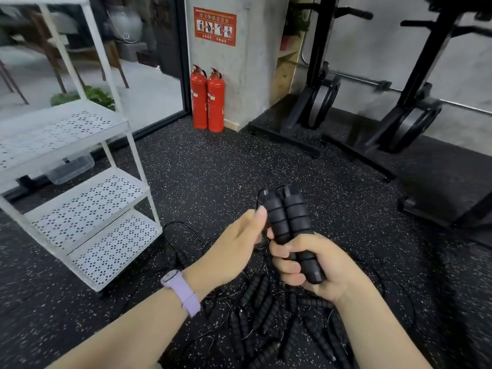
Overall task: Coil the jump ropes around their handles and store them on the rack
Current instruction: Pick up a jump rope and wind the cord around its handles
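Right now the person's right hand (314, 265) is clamping two black foam jump-rope handles (290, 225) side by side, their lower ends in its curled fingers and their tops pointing up and away, while the left hand (234, 246) is pinching the thin black cord (259, 198) just beside them. Below the hands, a tangled pile of jump ropes (269, 315) is lying on the speckled rubber floor (213, 169), near the white perforated rack (87, 198) standing to the left.
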Available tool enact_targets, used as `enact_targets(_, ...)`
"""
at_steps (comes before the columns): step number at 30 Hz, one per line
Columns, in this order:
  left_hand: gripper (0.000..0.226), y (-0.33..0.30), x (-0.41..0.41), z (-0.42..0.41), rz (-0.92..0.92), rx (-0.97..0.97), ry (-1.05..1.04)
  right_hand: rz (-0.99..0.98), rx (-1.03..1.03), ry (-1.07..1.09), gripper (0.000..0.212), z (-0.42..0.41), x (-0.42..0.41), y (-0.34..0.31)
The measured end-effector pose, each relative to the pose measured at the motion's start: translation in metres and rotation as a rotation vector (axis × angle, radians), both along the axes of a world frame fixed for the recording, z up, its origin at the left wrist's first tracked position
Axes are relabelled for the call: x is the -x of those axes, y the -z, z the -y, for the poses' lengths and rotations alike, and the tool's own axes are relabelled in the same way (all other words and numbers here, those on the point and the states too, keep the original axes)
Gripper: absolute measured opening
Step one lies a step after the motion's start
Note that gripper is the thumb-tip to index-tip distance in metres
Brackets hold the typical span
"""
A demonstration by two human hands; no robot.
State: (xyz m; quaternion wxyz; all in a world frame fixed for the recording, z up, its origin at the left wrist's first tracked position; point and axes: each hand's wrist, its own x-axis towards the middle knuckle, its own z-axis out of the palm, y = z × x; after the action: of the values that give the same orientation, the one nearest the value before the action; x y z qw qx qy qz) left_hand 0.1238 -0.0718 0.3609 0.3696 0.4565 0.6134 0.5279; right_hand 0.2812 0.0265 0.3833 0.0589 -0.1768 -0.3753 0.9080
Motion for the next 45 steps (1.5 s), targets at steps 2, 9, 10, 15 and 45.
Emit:
enact_targets(2, 0.075, 0.003, -0.002, 0.002, -0.212, 0.121, -0.028, 0.156, -0.229, 0.128, 0.029, 0.003, 0.003, 0.002)
enact_targets(9, 0.079, 0.005, -0.014, -0.001, -0.171, 0.286, -0.122, 0.927, -1.623, 0.201, 0.033, 0.031, 0.026, 0.014)
enact_targets(10, 0.071, 0.008, -0.015, -0.002, -0.024, 0.293, -0.21, 0.95, -1.719, 0.194, 0.036, 0.039, 0.034, 0.018)
enact_targets(15, 0.049, 0.012, -0.003, 0.003, 0.312, 0.317, -0.446, 0.895, -1.874, 0.157, 0.052, 0.057, 0.056, 0.026)
enact_targets(45, 0.053, 0.011, 0.014, 0.006, 0.129, 0.306, -0.348, 0.961, -1.756, 0.166, 0.052, 0.056, 0.057, 0.03)
